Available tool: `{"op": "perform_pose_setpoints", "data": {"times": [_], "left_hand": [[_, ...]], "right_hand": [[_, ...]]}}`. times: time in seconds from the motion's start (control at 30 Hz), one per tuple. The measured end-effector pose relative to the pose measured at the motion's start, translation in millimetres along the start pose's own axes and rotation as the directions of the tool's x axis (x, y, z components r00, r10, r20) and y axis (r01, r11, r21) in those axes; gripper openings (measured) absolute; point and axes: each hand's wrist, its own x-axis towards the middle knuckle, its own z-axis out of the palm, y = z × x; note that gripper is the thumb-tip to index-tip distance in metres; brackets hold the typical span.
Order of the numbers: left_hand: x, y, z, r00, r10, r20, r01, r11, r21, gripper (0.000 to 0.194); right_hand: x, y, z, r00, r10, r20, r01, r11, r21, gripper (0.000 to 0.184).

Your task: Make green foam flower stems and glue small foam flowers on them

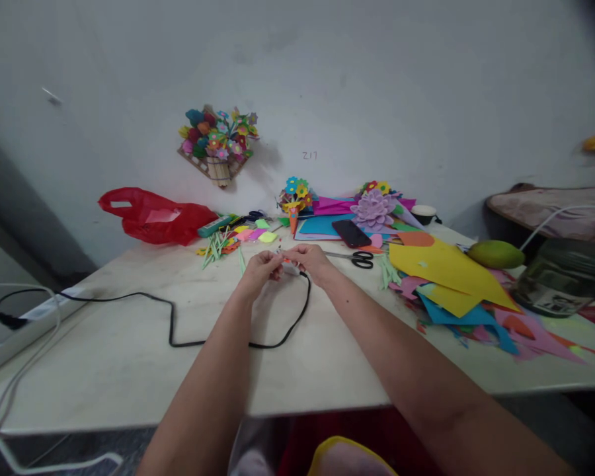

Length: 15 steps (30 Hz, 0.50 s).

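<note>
Above the middle of the table my left hand (262, 270) and my right hand (310, 260) meet, fingertips pinched close together. A small bit of orange shows between them, too small and too covered to name. Right under the fingers is a small white device (291, 268), mostly hidden, with a black cord (277, 345) looping away from it to the left. I cannot tell whether the device is held or lies on the table. Black-handled scissors (361, 259) lie just beyond my right hand. Pale green strips (215, 250) and cut foam shapes (258, 233) lie past my left hand.
A red plastic bag (158, 218) sits at the back left. Coloured sheets (441, 271) and scraps cover the right side, near a green mango (496, 254) and a glass jar (558, 281). A phone (351, 233) and craft flowers (374, 209) stand behind. White cable (10, 390) hangs at left.
</note>
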Motion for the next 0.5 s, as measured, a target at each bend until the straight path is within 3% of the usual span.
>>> {"op": "perform_pose_setpoints", "data": {"times": [0.27, 0.4, 0.5], "left_hand": [[-0.9, -2.0, 1.5, 0.999, -0.028, 0.015, 0.029, 0.998, -0.052, 0.039], [-1.8, -1.4, 0.9, 0.996, -0.058, 0.072, 0.067, 0.989, -0.130, 0.036], [-2.6, -0.7, -0.1, 0.981, -0.070, 0.182, 0.112, 0.967, -0.230, 0.032]], "right_hand": [[0.6, -3.0, 1.8, 0.999, 0.038, -0.033, -0.034, 0.993, 0.114, 0.030], [-1.3, -3.4, 0.2, 0.991, 0.041, 0.128, -0.063, 0.982, 0.177, 0.030], [-5.8, -7.0, -0.3, 0.951, -0.005, 0.309, -0.072, 0.969, 0.235, 0.031]]}}
